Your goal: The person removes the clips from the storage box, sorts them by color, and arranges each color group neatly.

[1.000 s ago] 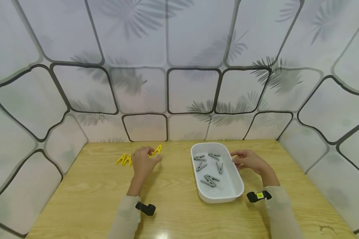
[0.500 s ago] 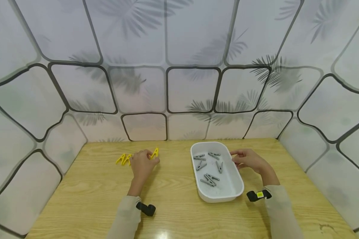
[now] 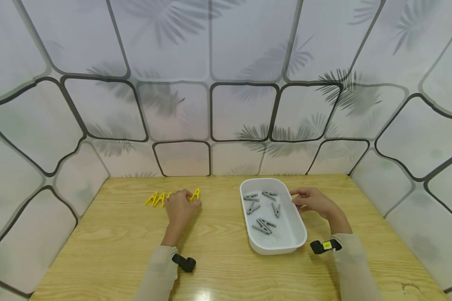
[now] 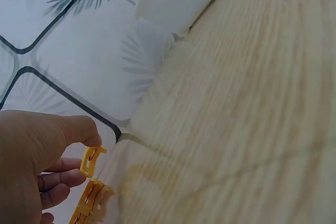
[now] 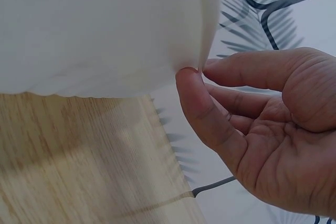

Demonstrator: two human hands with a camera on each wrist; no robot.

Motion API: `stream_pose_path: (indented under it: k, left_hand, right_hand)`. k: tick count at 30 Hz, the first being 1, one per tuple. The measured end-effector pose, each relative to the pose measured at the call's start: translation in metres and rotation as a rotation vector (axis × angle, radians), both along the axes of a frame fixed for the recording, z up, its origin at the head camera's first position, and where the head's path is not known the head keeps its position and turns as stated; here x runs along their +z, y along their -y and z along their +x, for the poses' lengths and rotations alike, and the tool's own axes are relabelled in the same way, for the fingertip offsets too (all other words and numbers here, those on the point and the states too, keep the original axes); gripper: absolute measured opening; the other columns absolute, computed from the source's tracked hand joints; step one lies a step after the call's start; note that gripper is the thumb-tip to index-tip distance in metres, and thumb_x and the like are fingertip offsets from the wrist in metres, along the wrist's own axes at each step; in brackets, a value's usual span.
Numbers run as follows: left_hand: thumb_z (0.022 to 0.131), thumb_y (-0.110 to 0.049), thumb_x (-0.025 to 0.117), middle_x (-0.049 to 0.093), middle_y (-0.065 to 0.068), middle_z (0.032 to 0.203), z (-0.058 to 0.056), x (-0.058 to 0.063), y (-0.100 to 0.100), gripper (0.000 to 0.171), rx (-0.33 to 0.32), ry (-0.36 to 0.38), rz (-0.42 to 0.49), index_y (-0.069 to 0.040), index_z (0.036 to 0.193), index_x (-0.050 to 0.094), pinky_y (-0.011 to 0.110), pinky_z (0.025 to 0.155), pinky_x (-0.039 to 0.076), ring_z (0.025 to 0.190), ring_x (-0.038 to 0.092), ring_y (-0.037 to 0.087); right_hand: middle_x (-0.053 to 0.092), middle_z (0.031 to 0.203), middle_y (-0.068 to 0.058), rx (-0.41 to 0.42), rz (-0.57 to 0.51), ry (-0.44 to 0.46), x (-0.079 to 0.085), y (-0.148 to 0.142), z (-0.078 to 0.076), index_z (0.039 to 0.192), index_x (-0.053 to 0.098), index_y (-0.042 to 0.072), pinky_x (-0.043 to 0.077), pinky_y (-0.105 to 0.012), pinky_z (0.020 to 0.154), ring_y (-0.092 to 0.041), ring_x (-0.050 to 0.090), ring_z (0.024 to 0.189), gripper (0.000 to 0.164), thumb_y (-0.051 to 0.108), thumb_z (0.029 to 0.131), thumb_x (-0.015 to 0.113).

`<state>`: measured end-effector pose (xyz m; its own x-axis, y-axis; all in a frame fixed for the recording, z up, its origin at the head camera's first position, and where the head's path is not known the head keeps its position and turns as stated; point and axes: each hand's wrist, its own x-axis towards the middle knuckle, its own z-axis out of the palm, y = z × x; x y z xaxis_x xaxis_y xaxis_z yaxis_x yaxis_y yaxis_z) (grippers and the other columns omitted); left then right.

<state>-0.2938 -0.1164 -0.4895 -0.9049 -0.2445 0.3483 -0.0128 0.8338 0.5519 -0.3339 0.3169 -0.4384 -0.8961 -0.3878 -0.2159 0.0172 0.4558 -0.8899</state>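
On the left stand several yellow clothespins (image 3: 160,198), partly behind the left hand (image 3: 180,207). It pinches another yellow clothespin (image 3: 196,193), lower than a second ago; its placing looks almost settled. Grey clothespins (image 3: 264,227) lie in a white plastic basin (image 3: 288,230), whose rim the right hand (image 3: 314,202) pinches.

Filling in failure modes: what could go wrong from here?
1. The left hand pinches a yellow A-shaped plastic clip close to a row of other yellow clips; a small nudge might knock them out of line.
2. The right hand pinches the edge of the white rounded-rectangular plastic tub; a tug might slide it and jostle the loose grey clips inside.
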Motion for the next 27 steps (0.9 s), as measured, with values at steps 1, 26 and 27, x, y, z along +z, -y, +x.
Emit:
stream_pose_path:
  k: [1, 26, 27]
  left_hand:
    - [0.081, -0.028, 0.077, 0.073, 0.011, 0.087, 0.0000, 0.0000, 0.0001, 0.031, 0.001, 0.006, 0.003, -0.005, 0.103, 0.077, 0.056, 0.089, 0.043, 0.082, 0.065, 0.032]
    - [0.082, -0.030, 0.077, 0.072, 0.016, 0.089, -0.0009, 0.0002, -0.0043, 0.028, 0.056, 0.087, 0.017, -0.003, 0.091, 0.072, 0.055, 0.089, 0.042, 0.083, 0.065, 0.036]
    - [0.082, -0.030, 0.077, 0.072, 0.016, 0.088, -0.0007, 0.0002, -0.0044, 0.028, 0.057, 0.088, 0.013, -0.003, 0.090, 0.072, 0.055, 0.089, 0.041, 0.082, 0.064, 0.035]
  right_hand:
    - [0.074, 0.103, -0.013, 0.004, -0.001, -0.001, 0.0000, 0.0001, 0.0001, 0.144, 0.044, -0.015, 0.061, -0.035, 0.076, -0.014, 0.071, 0.085, 0.051, 0.010, 0.102, 0.059]
    - [0.075, 0.109, -0.017, -0.004, 0.014, -0.004, 0.0028, 0.0010, 0.0022, 0.144, 0.045, -0.014, 0.061, -0.036, 0.078, -0.013, 0.071, 0.087, 0.050, 0.011, 0.102, 0.058]
    - [0.074, 0.110, -0.017, -0.002, 0.016, -0.006, 0.0029, 0.0011, 0.0024, 0.144, 0.045, -0.014, 0.061, -0.036, 0.078, -0.013, 0.071, 0.087, 0.051, 0.011, 0.102, 0.058]
